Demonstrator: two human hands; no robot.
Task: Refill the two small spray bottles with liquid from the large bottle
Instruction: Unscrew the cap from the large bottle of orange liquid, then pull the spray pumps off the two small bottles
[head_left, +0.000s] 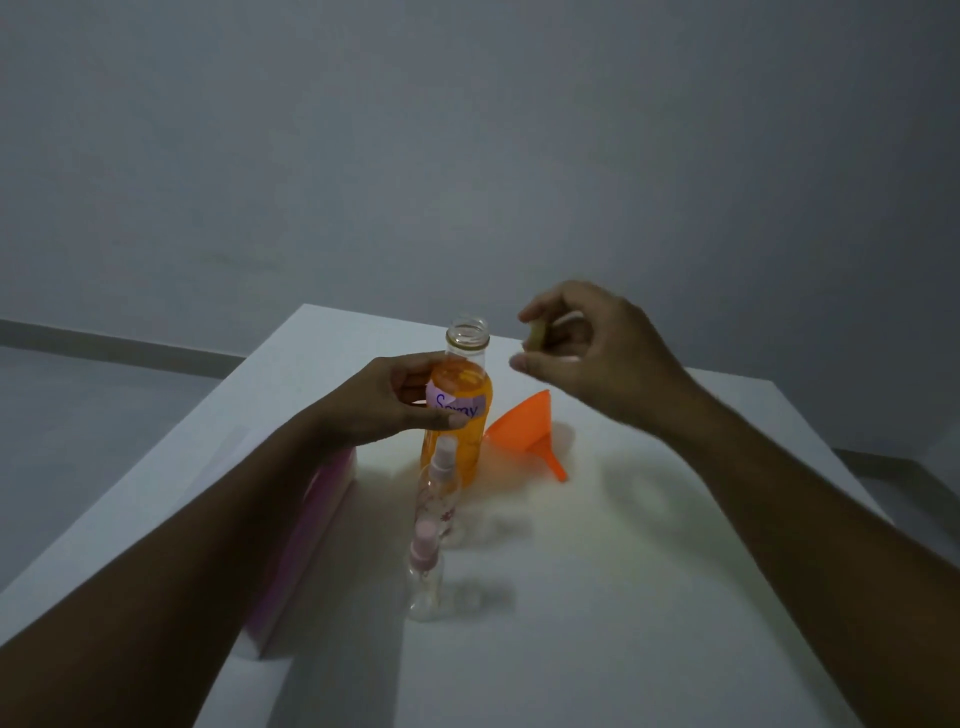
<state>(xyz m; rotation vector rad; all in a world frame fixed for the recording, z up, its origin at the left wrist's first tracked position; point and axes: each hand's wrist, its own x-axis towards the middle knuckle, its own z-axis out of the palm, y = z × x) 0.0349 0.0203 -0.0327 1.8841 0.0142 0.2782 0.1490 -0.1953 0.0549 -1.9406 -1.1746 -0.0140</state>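
Note:
The large bottle (462, 384) of orange liquid stands upright on the white table (649, 597), its mouth uncapped and a pink handwritten label on its side. My left hand (402, 397) grips it around the label. My right hand (582, 348) hovers to the right of the bottle's mouth, pinching its yellowish cap (536, 335) between fingers and thumb. Two small clear spray bottles with pink tops stand in front of the large one: one (440, 488) just before it, the other (426, 577) closer to me.
An orange funnel (530, 428) lies on its side right of the large bottle. A pink box (306, 540) lies under my left forearm near the table's left edge. A grey wall rises behind the table.

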